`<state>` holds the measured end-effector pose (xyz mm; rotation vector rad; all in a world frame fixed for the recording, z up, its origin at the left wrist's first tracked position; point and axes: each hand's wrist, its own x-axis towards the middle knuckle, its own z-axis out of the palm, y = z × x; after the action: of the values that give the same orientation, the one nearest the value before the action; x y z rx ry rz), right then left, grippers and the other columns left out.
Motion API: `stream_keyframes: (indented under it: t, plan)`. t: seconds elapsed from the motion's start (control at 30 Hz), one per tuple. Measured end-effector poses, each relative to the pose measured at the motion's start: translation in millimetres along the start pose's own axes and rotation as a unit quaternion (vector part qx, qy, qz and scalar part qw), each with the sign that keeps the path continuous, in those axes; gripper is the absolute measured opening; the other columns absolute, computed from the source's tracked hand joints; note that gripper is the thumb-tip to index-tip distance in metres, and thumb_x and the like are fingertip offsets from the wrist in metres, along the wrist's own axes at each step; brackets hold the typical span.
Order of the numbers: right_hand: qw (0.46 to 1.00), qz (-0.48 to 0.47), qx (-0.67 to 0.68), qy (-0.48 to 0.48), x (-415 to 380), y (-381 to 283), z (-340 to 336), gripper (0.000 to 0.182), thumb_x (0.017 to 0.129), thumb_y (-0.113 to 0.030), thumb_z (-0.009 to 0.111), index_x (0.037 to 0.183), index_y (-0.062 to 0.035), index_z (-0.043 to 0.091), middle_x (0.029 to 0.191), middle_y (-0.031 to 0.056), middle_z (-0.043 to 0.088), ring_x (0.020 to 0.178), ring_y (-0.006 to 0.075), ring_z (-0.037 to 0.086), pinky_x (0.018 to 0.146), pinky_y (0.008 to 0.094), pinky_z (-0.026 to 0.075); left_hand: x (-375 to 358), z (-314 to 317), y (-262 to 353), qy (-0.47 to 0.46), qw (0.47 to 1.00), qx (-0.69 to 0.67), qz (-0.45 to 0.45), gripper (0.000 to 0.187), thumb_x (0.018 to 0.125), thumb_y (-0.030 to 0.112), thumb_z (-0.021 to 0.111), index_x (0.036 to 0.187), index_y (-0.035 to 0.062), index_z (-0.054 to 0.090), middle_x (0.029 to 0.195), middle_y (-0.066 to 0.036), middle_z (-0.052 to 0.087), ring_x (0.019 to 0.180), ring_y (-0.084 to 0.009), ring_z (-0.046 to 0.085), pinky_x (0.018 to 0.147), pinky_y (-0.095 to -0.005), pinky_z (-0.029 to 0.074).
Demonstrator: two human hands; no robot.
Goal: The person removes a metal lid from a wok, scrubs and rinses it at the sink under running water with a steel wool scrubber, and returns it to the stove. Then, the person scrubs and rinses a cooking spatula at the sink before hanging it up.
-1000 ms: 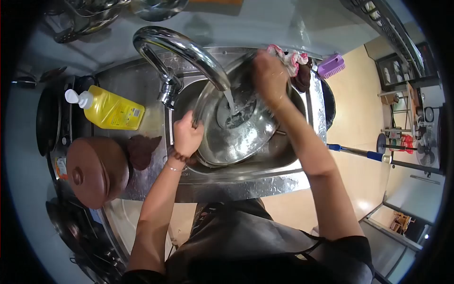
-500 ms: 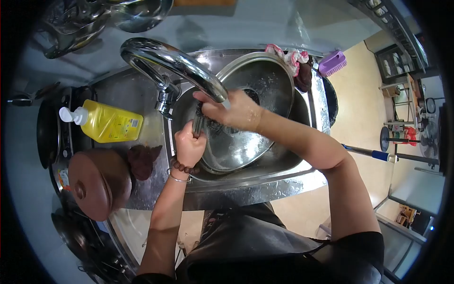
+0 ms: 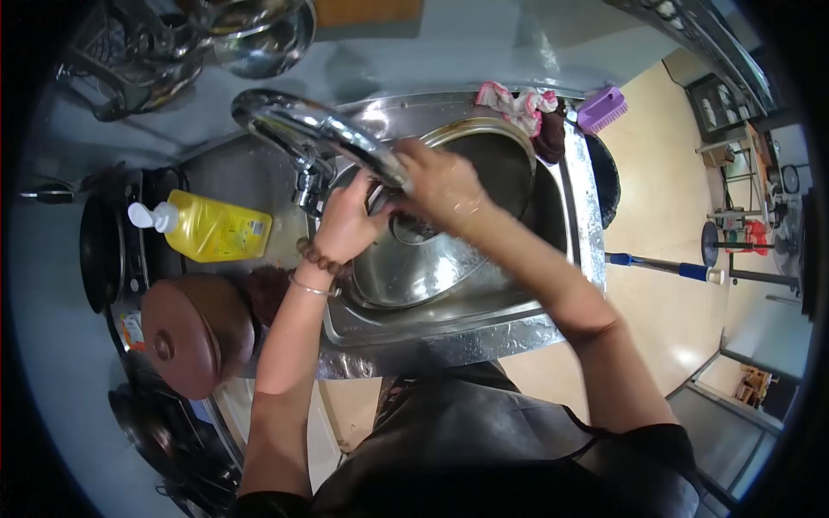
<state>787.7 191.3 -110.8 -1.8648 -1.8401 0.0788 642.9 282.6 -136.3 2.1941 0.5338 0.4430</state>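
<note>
My left hand (image 3: 347, 221), with a bead bracelet and a bangle at the wrist, is curled beside the faucet's spout. A shiny metal item (image 3: 375, 200) shows in part at its fingers; its kind is hidden. My right hand (image 3: 445, 186) is wet and slightly blurred, its fingers bent around behind the end of the chrome faucet (image 3: 345, 136), close to my left fingers. What the right fingers grip cannot be made out. Below both hands a large metal basin (image 3: 423, 281) sits tilted in the steel sink (image 3: 540, 289), with water and something dark inside it.
To the left stand a yellow soap bottle (image 3: 220, 230) with a white pump and a brown lidded pot (image 3: 183, 337). A pink-and-white cloth (image 3: 518, 107) and purple brush (image 3: 602, 110) lie at the sink's far right corner. Ladles (image 3: 263, 43) hang at upper left.
My left hand has moved up toward the spout and turned, now nearer my right hand. The right hand has shifted slightly right. The metal item is more covered. The view has shifted slightly.
</note>
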Motion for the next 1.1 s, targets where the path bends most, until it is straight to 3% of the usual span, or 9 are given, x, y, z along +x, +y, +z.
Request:
stream_keyframes:
  t: [0.1, 0.13, 0.23, 0.33, 0.57, 0.7, 0.9, 1.03, 1.1]
  plan:
    - [0.98, 0.064, 0.084, 0.171, -14, -20, 20, 0.048, 0.067, -0.032, 0.068, 0.106, -0.0076, 0.053, 0.105, 0.0118, 0.047, 0.082, 0.0288, 0.056, 0.068, 0.0373, 0.048, -3, 12, -10, 0.025, 0.999, -0.043, 0.006, 0.049, 0.067, -0.004, 0.052, 0.115, 0.003, 0.042, 0.08, -0.018, 0.06, 0.07, -0.0372, 0.057, 0.06, -0.0383, 0.045]
    - [0.976, 0.098, 0.098, 0.165, -21, -23, 29, 0.038, 0.069, -0.026, 0.068, 0.099, -0.0067, 0.055, 0.101, 0.0121, 0.049, 0.084, 0.0296, 0.055, 0.066, 0.038, 0.047, -13, 18, -9, 0.013, 0.993, -0.1, -0.054, 0.038, 0.068, -0.007, 0.052, 0.104, 0.001, 0.047, 0.069, -0.009, 0.057, 0.064, -0.014, 0.057, 0.056, -0.0247, 0.043]
    - [0.972, 0.131, 0.047, 0.189, -22, -11, 15, 0.025, 0.07, -0.015, 0.065, 0.091, -0.0044, 0.056, 0.093, 0.0134, 0.053, 0.082, 0.0312, 0.055, 0.066, 0.0388, 0.046, -35, 26, 10, 0.018, 0.994, -0.01, -0.111, 0.041, 0.067, -0.005, 0.049, 0.107, 0.0021, 0.043, 0.059, -0.015, 0.053, 0.049, -0.0267, 0.054, 0.047, -0.0311, 0.041]
    - [0.894, 0.218, 0.07, 0.384, -13, 59, -13, 0.017, 0.072, -0.006, 0.06, 0.089, -0.004, 0.058, 0.084, 0.015, 0.057, 0.076, 0.032, 0.056, 0.07, 0.0355, 0.045, -43, 37, 20, 0.044, 0.993, -0.047, -0.098, 0.038, 0.068, -0.005, 0.048, 0.104, 0.003, 0.043, 0.05, -0.012, 0.046, 0.039, -0.0224, 0.049, 0.04, -0.03, 0.036]
    - [0.948, 0.068, 0.096, 0.295, -22, 12, 17, 0.012, 0.07, -0.007, 0.064, 0.082, -0.0086, 0.065, 0.083, 0.0103, 0.056, 0.076, 0.0278, 0.058, 0.065, 0.0329, 0.047, -41, 45, 20, 0.094, 0.993, -0.027, -0.073, 0.034, 0.068, -0.005, 0.049, 0.1, 0.0031, 0.043, 0.05, -0.011, 0.048, 0.04, -0.0175, 0.053, 0.042, -0.0272, 0.039]
    - [0.931, 0.176, 0.099, 0.305, -1, 48, 12, 0.015, 0.072, -0.007, 0.061, 0.086, -0.0091, 0.065, 0.087, 0.0106, 0.057, 0.077, 0.0281, 0.058, 0.066, 0.0345, 0.048, -54, 51, 1, 0.149, 0.981, -0.074, -0.097, 0.034, 0.067, -0.006, 0.05, 0.1, 0.0023, 0.042, 0.054, -0.008, 0.049, 0.041, -0.0141, 0.05, 0.041, -0.0251, 0.037]
    - [0.973, -0.037, 0.031, 0.226, -12, 18, 50, 0.021, 0.069, -0.004, 0.056, 0.088, -0.0082, 0.062, 0.095, 0.0112, 0.057, 0.084, 0.0289, 0.058, 0.073, 0.0363, 0.048, -67, 58, -26, 0.178, 0.967, -0.131, -0.129, 0.033, 0.068, -0.006, 0.051, 0.099, 0.0012, 0.041, 0.051, -0.004, 0.044, 0.04, -0.0089, 0.044, 0.04, -0.0224, 0.033]
    - [0.969, 0.117, -0.01, 0.216, 12, 111, 34, 0.013, 0.078, -0.009, 0.051, 0.087, -0.0061, 0.061, 0.094, 0.0126, 0.057, 0.083, 0.0318, 0.057, 0.073, 0.0381, 0.046, -83, 58, -40, 0.202, 0.956, -0.16, -0.141, 0.033, 0.069, -0.006, 0.051, 0.099, 0.0008, 0.04, 0.052, -0.003, 0.044, 0.042, -0.0076, 0.043, 0.04, -0.0217, 0.033]
    - [0.971, 0.169, -0.023, 0.168, 14, 117, 25, 0.012, 0.081, -0.011, 0.052, 0.086, -0.0063, 0.061, 0.094, 0.0121, 0.057, 0.082, 0.0322, 0.056, 0.072, 0.0386, 0.045, -89, 55, -47, 0.144, 0.959, -0.167, -0.178, 0.044, 0.069, -0.011, 0.049, 0.11, 0.0002, 0.036, 0.093, -0.008, 0.049, 0.064, -0.0086, 0.052, 0.052, -0.0194, 0.042]
